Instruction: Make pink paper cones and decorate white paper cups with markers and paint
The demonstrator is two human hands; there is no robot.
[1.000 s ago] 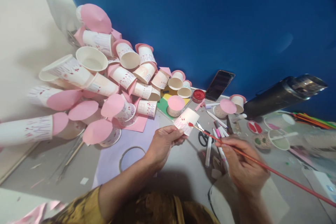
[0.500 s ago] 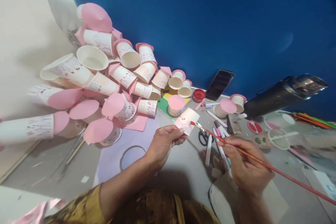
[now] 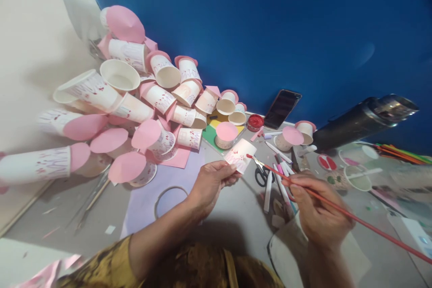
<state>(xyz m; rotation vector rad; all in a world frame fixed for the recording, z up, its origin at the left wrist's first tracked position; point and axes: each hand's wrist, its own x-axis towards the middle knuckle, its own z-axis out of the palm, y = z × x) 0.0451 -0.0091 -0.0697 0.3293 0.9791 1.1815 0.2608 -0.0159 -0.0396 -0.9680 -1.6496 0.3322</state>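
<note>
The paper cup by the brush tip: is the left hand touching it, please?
Touching: the head view shows the left hand pinching the paper cup at its edge.

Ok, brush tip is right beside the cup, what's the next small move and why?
Probably dab the brush tip onto the side of the cup: the red tip is right at it, the left hand holds the cup sideways, and the right hand grips the handle pen-style.

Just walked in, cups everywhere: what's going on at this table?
The person's left hand holds a paper cup on its side, and the right hand holds a red paintbrush with its tip right by the cup. A heap of decorated cups, many with pink paper discs, lies to the left. Markers, scissors and a red paint pot lie beyond the hands.
</note>
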